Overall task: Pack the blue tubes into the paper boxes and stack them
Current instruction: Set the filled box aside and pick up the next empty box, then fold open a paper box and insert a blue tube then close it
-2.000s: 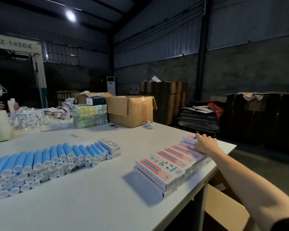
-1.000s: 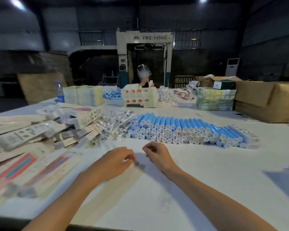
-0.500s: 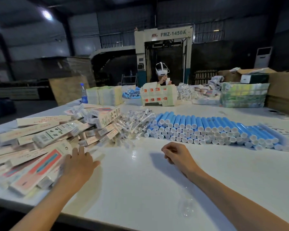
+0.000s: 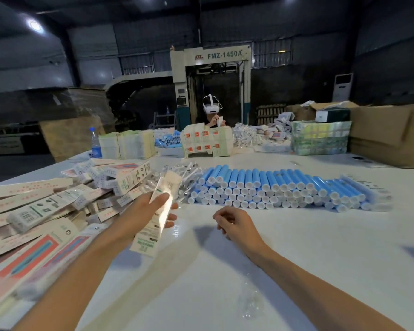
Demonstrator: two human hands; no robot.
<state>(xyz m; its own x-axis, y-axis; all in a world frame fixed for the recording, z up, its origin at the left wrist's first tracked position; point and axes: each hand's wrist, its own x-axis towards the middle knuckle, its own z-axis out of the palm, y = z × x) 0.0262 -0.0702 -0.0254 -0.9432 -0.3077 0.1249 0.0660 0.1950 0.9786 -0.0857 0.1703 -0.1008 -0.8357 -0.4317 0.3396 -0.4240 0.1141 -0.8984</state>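
Head view: your left hand [image 4: 142, 217] grips one flat paper box [image 4: 163, 214] above the white table [image 4: 296, 259], just beside the heap of unfolded boxes [image 4: 41, 211]. Your right hand [image 4: 237, 223] is loosely curled and holds nothing. The blue tubes [image 4: 273, 187] lie stacked in rows beyond it.

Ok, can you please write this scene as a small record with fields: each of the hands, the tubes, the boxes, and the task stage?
left hand: holds one flat paper box, lifted above the table
right hand: fingers loosely curled, holds nothing
blue tubes: stacked in a long row on the table, beyond both hands
pile of flat boxes: loose, at the left
clear-wrapped items: between pile and tubes
stage: box picked, no tube taken yet
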